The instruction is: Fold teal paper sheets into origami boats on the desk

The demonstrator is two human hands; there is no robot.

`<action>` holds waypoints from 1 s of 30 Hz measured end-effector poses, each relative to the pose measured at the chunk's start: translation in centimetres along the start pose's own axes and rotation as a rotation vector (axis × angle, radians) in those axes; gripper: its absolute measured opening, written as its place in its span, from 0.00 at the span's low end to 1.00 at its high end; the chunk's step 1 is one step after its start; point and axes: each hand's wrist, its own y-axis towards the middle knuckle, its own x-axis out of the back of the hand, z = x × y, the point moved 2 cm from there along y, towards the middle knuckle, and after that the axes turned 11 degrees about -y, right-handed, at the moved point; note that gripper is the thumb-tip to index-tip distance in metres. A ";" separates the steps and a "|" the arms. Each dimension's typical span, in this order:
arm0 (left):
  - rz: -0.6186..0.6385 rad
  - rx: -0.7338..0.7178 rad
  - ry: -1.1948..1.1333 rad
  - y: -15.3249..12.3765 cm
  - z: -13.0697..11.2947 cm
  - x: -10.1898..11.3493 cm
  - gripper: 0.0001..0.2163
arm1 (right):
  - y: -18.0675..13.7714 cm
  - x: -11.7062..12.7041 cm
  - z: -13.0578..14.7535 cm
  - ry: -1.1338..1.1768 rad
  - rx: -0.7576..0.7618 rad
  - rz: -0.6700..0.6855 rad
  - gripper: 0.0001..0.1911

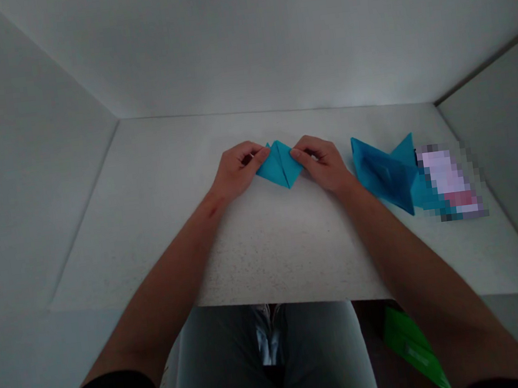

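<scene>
A small piece of folded light-blue paper (280, 165), roughly diamond-shaped with a crease down its middle, is held between my two hands over the white table. My left hand (239, 168) pinches its left corner between thumb and fingers. On the opposite side, my right hand (323, 159) grips the right corner the same way, thumb on top. The fingers beneath the paper are partly hidden. To the right of my right hand sits a larger folded blue paper shape (382, 172) with pointed corners.
A blurred-out, pixelated object (450, 180) lies on the right, beside the blue paper shape. White walls enclose the white table (284, 247) at the back and sides. Below the front edge, a green package (415, 351) shows at the lower right, next to my legs.
</scene>
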 end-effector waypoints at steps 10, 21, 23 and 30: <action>-0.357 -0.009 -0.085 1.1 2.3 1.8 0.29 | 0.2 0.0 -2.5 0.167 -0.131 -0.252 0.25; -0.171 0.062 -0.214 0.4 0.9 0.4 0.26 | -0.2 -0.4 -1.6 0.197 -0.149 -0.117 0.28; -0.139 0.072 -0.224 0.2 0.5 0.4 0.24 | -0.4 -0.3 -1.0 0.158 -0.154 -0.043 0.27; -0.231 0.065 -0.201 0.9 1.2 1.0 0.25 | -0.8 0.0 -0.9 0.090 -0.206 -0.021 0.27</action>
